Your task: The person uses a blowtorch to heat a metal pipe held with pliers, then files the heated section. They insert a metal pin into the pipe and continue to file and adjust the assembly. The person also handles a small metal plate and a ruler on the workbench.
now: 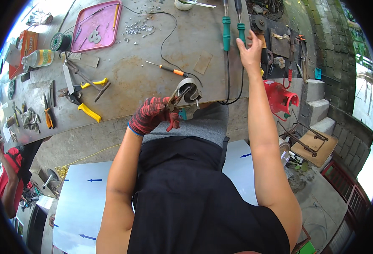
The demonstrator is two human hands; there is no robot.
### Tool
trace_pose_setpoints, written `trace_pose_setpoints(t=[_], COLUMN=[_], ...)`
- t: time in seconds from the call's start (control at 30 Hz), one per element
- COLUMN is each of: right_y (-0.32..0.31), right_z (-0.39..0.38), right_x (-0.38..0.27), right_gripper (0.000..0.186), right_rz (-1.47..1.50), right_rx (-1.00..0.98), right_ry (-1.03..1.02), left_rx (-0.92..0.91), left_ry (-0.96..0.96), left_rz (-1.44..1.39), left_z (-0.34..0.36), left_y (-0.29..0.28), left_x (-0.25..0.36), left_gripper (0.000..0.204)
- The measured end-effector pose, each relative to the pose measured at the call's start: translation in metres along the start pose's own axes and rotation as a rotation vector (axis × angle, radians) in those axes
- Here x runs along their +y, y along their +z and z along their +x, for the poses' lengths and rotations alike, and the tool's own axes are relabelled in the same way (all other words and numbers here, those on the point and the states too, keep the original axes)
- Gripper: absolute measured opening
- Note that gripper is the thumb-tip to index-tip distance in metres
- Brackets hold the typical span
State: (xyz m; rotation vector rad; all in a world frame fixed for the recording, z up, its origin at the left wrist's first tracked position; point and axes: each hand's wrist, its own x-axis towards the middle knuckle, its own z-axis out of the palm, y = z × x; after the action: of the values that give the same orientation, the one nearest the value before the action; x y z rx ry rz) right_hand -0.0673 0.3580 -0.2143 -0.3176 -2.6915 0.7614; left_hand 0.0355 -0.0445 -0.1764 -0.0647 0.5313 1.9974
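My left hand (149,115), in a red and black knit glove, is closed around what look like pliers (172,103) at the table's near edge. Their jaws meet a curled grey metal strip (189,88), bent into a hook shape. The glove hides most of the pliers' handles. My right hand (251,54) is bare and stretched out at the table's right edge, its thumb and fingers apart. Its thumb tip overlaps the green grip of one soldering iron (240,31); I cannot tell whether they touch. A second green-handled soldering iron (226,34) lies just left of it.
A slim orange-handled soldering iron (174,70) lies mid-table with its cord. Yellow-handled snips (80,101), a pink tray (107,39), a solder spool (60,42) and scattered metal bits are leftward. A red gas cylinder (279,96) stands right; another person (9,178) is far left.
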Motion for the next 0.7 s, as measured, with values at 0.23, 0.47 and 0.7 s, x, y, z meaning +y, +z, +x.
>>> trace_pose_setpoints(t=[0.23,0.47,0.7], right_y=[-0.077,-0.126,-0.159], right_z=[-0.044,-0.13,-0.182], right_x=[-0.102,-0.19,-0.204], right_gripper=[0.056,0.092,0.064], right_rz=[0.581,0.885,0.538], right_rx=[-0.334,-0.706,-0.67], right_ry=[0.162,0.224,0.243], left_rx=[-0.036,-0.179,-0.314], left_ry=[0.042,-0.012,-0.099], left_rz=[0.02,0.095,0.154], left_z=[-0.006,-0.005,-0.002], left_y=[0.011,0.023,0.038], left_x=[0.003,-0.003,-0.027], left_gripper=[0.055,0.057,0.065])
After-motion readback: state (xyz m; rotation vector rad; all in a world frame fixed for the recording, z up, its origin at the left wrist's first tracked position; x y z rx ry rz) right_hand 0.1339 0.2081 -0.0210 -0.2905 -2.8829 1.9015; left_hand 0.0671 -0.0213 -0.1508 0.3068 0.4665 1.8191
